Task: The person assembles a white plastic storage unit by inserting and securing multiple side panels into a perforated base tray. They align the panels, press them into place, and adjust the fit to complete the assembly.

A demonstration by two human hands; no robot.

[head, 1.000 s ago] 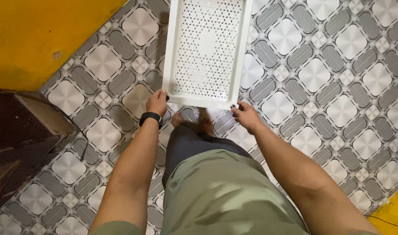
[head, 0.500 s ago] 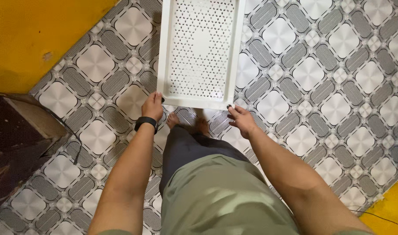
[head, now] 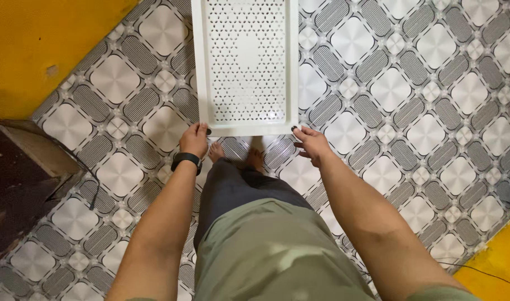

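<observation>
A white perforated plastic tray (head: 245, 128) lies lengthwise away from me above the patterned floor. My left hand (head: 195, 139), with a black band on its wrist, grips the tray's near left corner. My right hand (head: 311, 144) touches the near right corner with its fingertips. My bare feet (head: 235, 156) stand just below the tray's near edge. The tray's far end runs out of the top of the view.
Grey and white patterned tiles (head: 411, 111) cover the floor. A yellow wall (head: 49, 39) rises at the upper left and a yellow surface (head: 494, 262) sits at the lower right. A dark wooden piece (head: 21, 184) stands at the left.
The tray and both hands have shifted slightly left in the view. My hands stay on the same near corners.
</observation>
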